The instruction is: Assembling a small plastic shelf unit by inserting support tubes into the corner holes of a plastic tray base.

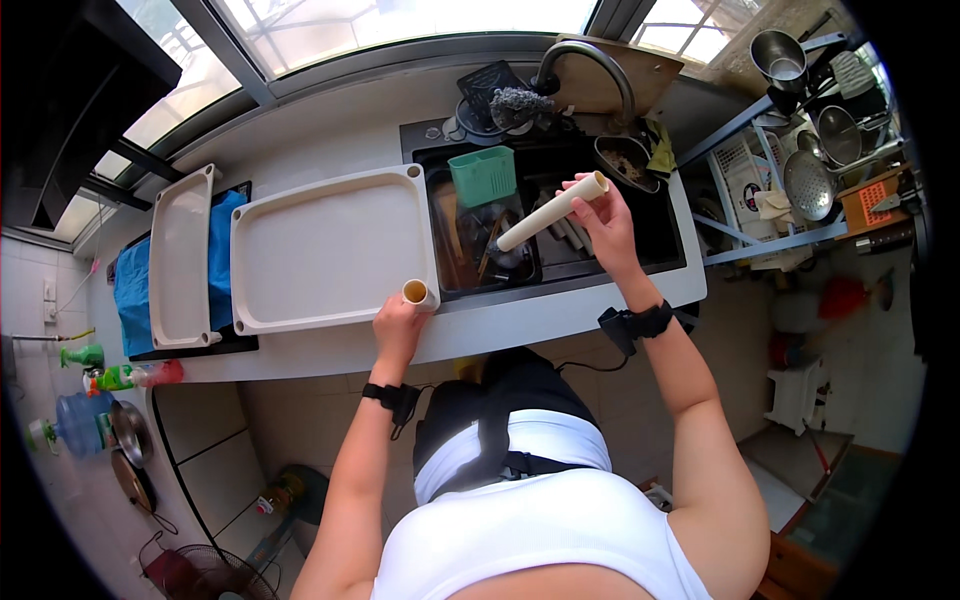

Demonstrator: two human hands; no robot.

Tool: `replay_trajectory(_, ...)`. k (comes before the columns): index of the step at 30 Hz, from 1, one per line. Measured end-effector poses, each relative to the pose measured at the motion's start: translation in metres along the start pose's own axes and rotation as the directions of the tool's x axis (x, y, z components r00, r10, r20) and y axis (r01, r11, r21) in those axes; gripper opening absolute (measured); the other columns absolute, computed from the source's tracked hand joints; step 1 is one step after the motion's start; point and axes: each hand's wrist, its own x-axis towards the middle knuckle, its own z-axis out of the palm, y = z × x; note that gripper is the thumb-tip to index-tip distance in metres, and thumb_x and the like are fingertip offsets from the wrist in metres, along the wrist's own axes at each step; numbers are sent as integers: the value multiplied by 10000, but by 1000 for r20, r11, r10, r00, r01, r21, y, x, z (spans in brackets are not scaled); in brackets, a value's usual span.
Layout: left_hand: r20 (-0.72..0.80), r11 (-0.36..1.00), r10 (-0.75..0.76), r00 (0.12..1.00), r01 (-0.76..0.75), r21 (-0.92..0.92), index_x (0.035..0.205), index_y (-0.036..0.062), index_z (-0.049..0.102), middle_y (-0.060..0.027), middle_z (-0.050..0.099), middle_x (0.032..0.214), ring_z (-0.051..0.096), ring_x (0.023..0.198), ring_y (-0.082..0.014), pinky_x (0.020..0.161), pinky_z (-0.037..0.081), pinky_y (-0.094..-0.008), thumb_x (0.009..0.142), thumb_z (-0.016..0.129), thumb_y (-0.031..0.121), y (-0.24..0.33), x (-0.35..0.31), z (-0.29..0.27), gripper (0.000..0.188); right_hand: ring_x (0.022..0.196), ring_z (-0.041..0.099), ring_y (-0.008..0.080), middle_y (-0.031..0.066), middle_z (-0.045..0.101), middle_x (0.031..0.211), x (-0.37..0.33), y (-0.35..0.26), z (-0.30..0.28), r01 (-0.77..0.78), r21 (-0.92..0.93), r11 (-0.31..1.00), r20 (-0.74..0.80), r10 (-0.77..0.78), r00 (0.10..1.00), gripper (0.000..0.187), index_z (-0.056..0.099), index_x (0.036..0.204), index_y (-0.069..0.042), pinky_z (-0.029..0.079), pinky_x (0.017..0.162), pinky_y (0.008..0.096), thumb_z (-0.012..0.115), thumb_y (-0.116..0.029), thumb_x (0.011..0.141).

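My right hand (612, 228) is closed around a long cream plastic tube (540, 220), which slants over the sink (655, 250) with its far end low and its open end up near my fingers. My left hand (398, 335) is wrapped round a second cream tube (425, 297), whose round open end faces up. That tube stands at the front right corner of a large cream tray (335, 178); whether it sits in the corner hole cannot be made out. A narrower cream tray (182, 260) lies farther left on a blue cloth (228, 250).
In the sink stand a green plastic basket (482, 176) and several tubes (568, 238). A curved faucet (600, 50) rises behind, with a pan (626, 160) at right. A blue rack (735, 165) holds pots and ladles. Spray bottles (125, 375) are at far left.
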Motion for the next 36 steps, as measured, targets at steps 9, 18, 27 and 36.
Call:
replay_trajectory(9,20,993,-93,995,91,69,1049,165,703,-38,646,839,625,782,-261,624,506,-380,708,812,202,6,-10,8,360,1035,639,153,97,655,1103,41,-4,0,54,-138,989,111,-39,993,359,530,1244,-19,535,847,279,659,-118,924)
replay_trajectory(18,56,985,-161,985,164,-52,1003,112,684,-53,637,853,619,806,-278,672,512,-393,700,822,212,25,-10,-13,347,992,659,164,77,668,1110,58,-6,24,230,-308,923,323,-126,938,310,593,1150,-33,540,865,296,695,-45,858)
replay_trajectory(27,150,985,-170,974,173,-6,1000,52,672,-102,628,973,576,941,-316,836,459,-409,708,788,156,-50,-31,-61,331,1082,625,247,199,609,1135,50,17,61,10,130,991,-142,8,990,394,310,1260,-21,576,892,397,564,-128,978)
replay_trajectory(36,112,953,-175,978,197,-230,1190,49,612,-110,670,948,636,860,-285,770,509,-387,810,738,175,-92,-27,-104,420,1065,631,289,167,594,1106,16,63,113,-411,358,838,-140,484,864,240,425,1153,-3,536,966,455,496,-186,1014)
